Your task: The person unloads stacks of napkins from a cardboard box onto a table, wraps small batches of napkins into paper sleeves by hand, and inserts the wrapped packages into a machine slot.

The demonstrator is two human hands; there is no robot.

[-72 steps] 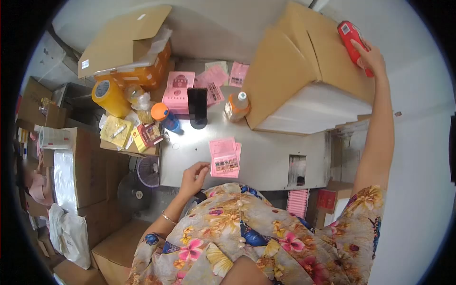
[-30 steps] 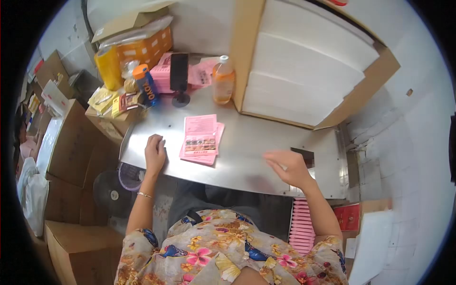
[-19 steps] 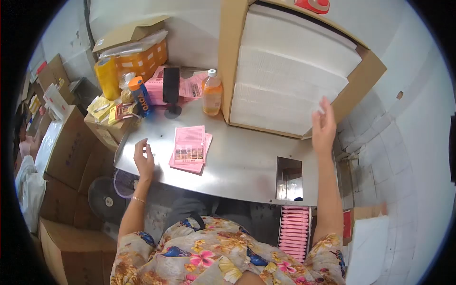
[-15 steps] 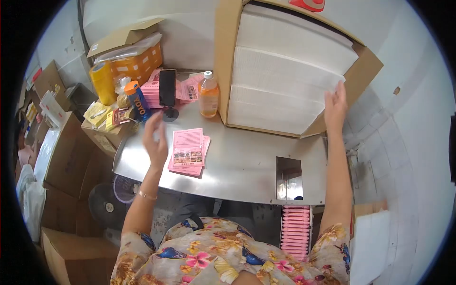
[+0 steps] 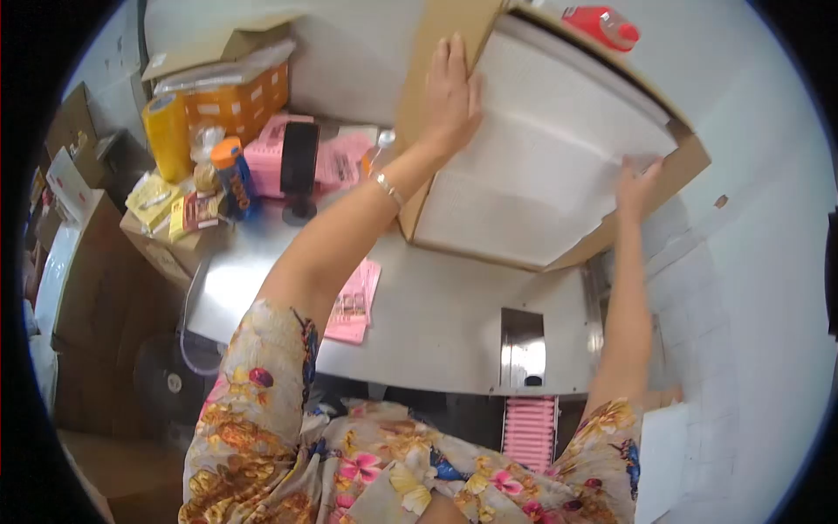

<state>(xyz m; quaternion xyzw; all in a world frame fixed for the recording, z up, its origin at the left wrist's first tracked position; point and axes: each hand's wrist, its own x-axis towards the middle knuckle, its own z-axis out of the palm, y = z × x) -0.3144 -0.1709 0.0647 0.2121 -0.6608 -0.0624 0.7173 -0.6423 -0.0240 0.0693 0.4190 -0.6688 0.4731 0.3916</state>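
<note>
A tilted cardboard box (image 5: 428, 52) packed with stacked white paper sheets (image 5: 541, 166) stands at the back of the metal table. Against the box's left side, my left hand (image 5: 451, 100) lies with its fingers stretched out. My right hand (image 5: 639, 188) is at the right edge of the white sheets, thumb and fingers apart, touching near the box's right flap. Blur hides whether it pinches any sheets. Pink printed leaflets (image 5: 351, 306) lie on the table, partly hidden under my left forearm.
A phone on a stand (image 5: 299, 162), a blue canister with an orange lid (image 5: 234, 179) and pink leaflet stacks (image 5: 264, 162) stand at the left. A clear bottle (image 5: 384, 144) is mostly behind my arm. The metal table (image 5: 436, 306) has a rectangular cutout (image 5: 522, 336) above pink bundles (image 5: 530, 432).
My left hand has moved up and right from above the table onto the box's left side. My right hand has shifted slightly right at the sheets' edge. The view has shifted a little.
</note>
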